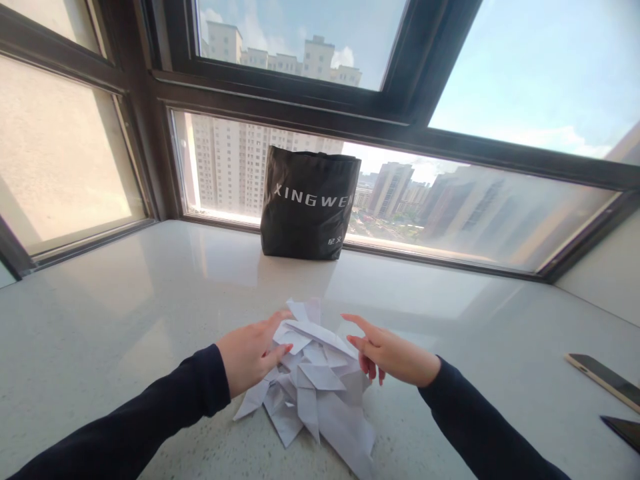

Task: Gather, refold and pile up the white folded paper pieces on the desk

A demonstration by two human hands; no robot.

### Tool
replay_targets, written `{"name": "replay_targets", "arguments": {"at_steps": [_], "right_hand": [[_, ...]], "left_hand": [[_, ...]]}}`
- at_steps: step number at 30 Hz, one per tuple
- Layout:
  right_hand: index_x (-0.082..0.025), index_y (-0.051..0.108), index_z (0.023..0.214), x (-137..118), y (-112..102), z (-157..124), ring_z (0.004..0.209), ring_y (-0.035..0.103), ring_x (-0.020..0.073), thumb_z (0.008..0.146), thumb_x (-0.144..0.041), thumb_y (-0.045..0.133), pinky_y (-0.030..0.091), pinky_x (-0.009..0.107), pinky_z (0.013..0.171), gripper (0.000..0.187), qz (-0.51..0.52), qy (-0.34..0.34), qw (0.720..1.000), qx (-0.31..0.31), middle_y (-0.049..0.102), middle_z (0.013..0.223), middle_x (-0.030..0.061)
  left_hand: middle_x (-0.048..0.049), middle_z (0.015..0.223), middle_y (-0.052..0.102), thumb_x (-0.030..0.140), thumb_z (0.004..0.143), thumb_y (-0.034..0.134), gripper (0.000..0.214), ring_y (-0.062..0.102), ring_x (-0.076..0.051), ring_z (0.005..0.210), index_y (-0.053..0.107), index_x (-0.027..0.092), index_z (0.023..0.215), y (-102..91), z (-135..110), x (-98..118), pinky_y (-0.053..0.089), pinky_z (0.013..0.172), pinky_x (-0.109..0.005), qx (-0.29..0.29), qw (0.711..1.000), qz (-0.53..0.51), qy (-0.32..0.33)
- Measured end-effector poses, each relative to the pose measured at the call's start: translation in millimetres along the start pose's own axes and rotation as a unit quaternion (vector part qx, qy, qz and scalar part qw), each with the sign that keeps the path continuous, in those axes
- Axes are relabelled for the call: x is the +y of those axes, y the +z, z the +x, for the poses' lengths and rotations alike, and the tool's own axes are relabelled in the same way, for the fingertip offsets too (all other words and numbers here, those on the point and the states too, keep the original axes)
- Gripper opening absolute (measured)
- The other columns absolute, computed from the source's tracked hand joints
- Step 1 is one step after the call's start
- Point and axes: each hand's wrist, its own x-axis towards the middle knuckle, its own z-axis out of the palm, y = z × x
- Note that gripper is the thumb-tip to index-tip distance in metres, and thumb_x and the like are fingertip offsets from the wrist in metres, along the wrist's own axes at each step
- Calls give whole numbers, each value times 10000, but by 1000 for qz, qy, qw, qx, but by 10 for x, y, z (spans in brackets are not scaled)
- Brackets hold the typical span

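Observation:
A heap of folded and crumpled white paper lies on the pale stone sill in front of me. My left hand presses against the heap's left side, thumb and fingers closed on a folded sheet. My right hand hovers at the heap's right edge with the forefinger stretched out toward the paper and the other fingers loosely curled, holding nothing. Both arms wear dark sleeves.
A black bag with white lettering stands upright at the back of the sill against the window. Two flat phone-like objects lie at the right edge. A wall rises at the far right.

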Motion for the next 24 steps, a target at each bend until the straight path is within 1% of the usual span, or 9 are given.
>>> {"name": "replay_targets", "arguments": {"at_steps": [2,4,6,9,13,15,17,22,24], "right_hand": [[-157,355,1228,60,19,62,609,562,148,822,-262,375,477,265,546,420,-46,-50,994,85,564,677,19],[-152,415,1180,124,90,135,755,553,170,779,-288,467,460,302,681,428,-82,-104,980,151,572,849,63],[-162,413,1183,171,196,206,825,536,183,730,-283,542,432,325,754,487,-94,-136,972,170,562,938,74],[-180,420,1176,203,327,284,818,526,184,673,-211,596,415,325,779,535,-104,-151,966,180,578,879,41],[-146,424,1157,223,290,313,699,521,164,695,-220,555,433,307,706,486,-106,-120,962,220,552,821,38],[-131,405,1165,231,209,294,698,512,166,720,-242,522,432,311,695,474,-106,-110,958,242,530,832,50],[-137,372,1193,234,135,259,708,508,169,729,-274,518,428,312,702,505,-113,-109,953,259,514,829,47],[-203,473,1119,175,34,126,813,506,217,686,-493,559,384,359,772,528,-190,-122,952,208,534,828,52],[-207,519,1055,116,2,55,834,505,219,702,-534,518,385,348,767,481,-201,-120,956,178,543,865,66]], "left_hand": [[-80,899,590,285,812,361,337,551,-208,822,470,163,1107,14,32,-14,405,746,-312,46,998,12,40],[-87,1053,558,267,810,386,312,505,-218,957,495,189,1092,97,45,-39,371,820,-330,58,994,27,90],[-37,1169,521,276,821,402,331,446,-220,1068,462,262,1146,231,41,-68,319,889,-368,35,987,45,153],[34,1249,468,373,845,379,342,338,-233,1182,413,358,1185,420,30,-109,127,979,-489,12,973,94,211],[-22,1308,394,545,816,289,456,253,-294,1224,428,331,1194,461,37,-129,-46,936,-594,61,975,161,143],[-66,1323,366,607,775,293,549,216,-322,1233,455,280,1185,414,41,-115,-41,927,-608,85,977,170,99],[-75,1332,350,604,773,306,564,199,-315,1242,466,248,1180,378,33,-86,-1,950,-586,89,980,153,92],[-1,1267,450,470,819,375,413,326,-240,1200,431,300,1191,396,-41,12,87,992,-500,-25,976,46,211],[12,1198,522,462,792,437,357,383,-239,1163,511,313,1108,367,-57,44,95,992,-489,-51,971,16,233]]}}
